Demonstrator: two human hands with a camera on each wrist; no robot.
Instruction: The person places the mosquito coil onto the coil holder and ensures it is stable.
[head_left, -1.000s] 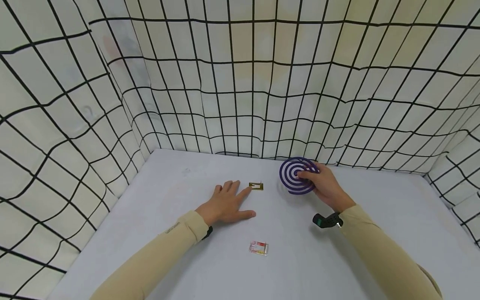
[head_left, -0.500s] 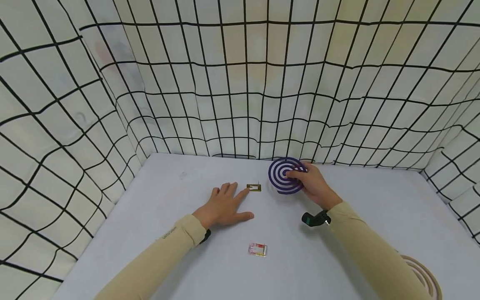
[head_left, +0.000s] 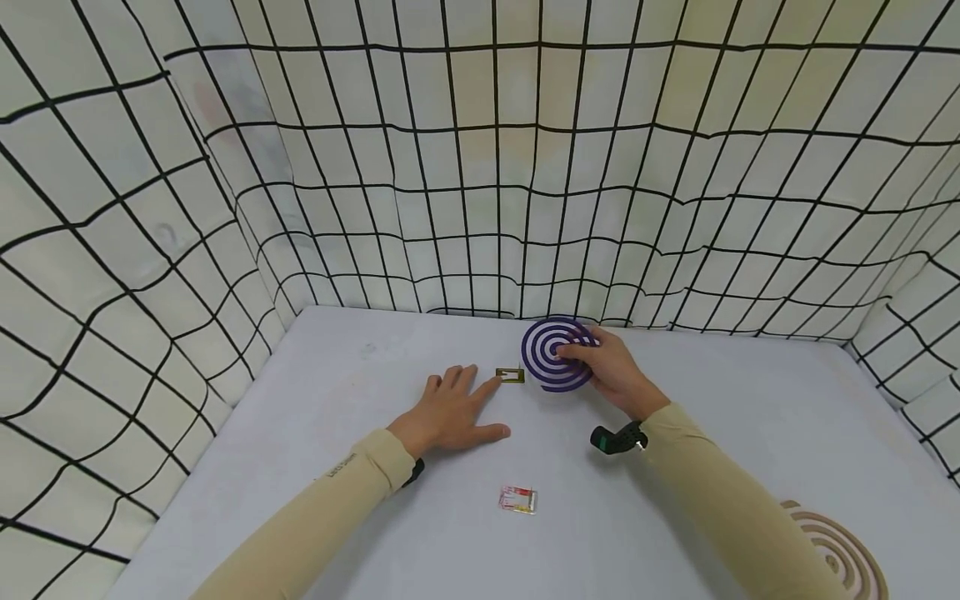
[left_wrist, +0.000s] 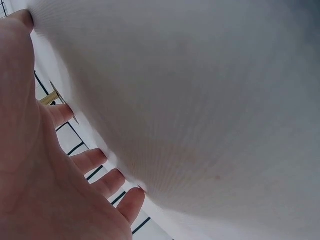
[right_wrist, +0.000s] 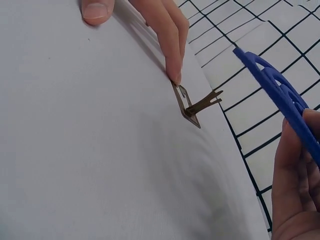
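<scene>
My right hand [head_left: 617, 373] pinches a purple mosquito coil [head_left: 534, 354] near its centre, thumb on the face toward me. The coil is held tilted above the table, and in the right wrist view it looks blue, close to the stand. My left hand [head_left: 450, 412] lies with fingers spread and fingertips on the table. Its index fingertip presses one end of a small brass-coloured metal coil stand [head_left: 512, 380]. In the right wrist view the stand's forked prong [right_wrist: 206, 102] sticks up from its flat rectangular frame. The left wrist view shows the stand [left_wrist: 49, 98] partly behind that finger.
A small clear packet with red and yellow print [head_left: 518, 499] lies nearer me on the white table [head_left: 337, 367]. A beige coil [head_left: 851, 542] lies at the lower right, partly behind my right sleeve. Black netting [head_left: 495, 187] over white walls borders the table's back and sides.
My right hand has carried the purple coil leftward, close to the stand. The left hand stays on the stand's end. The beige coil has come into sight at lower right.
</scene>
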